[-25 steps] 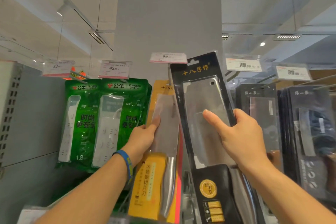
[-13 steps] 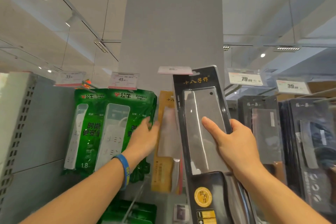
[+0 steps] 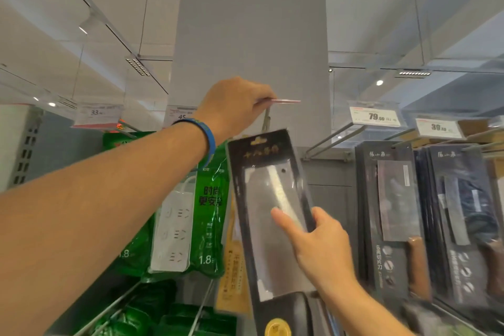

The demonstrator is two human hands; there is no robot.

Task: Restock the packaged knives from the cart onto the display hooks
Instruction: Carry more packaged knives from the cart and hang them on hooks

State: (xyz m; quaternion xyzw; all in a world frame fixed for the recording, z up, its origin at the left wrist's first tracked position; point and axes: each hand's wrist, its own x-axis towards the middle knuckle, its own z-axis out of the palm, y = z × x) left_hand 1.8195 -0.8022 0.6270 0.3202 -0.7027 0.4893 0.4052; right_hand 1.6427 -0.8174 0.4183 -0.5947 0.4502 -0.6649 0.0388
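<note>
Up goes the left hand (image 3: pixel 234 106). It has left the yellow knife pack (image 3: pixel 231 267) and now pinches the little price tag (image 3: pixel 285 101) at the tip of the hook (image 3: pixel 266 120), near the middle of the frame, holding it up flat.

Lower right of the middle, the right hand (image 3: pixel 319 248) grips the black knife pack (image 3: pixel 270 213), with the thumb on the front and the fingers curled round its edge. The pack leans a bit, and its top sits right under the hook. I cannot tell if the hole is on the hook yet.

Green plug packs (image 3: pixel 208 199) hang to the left, and more dark knife packs (image 3: pixel 392 213) hang to the right.

The hole is small, so it could miss the hook. The pack is held by one edge only, so it could slip and fall. If the tag drops, it blocks the way.
</note>
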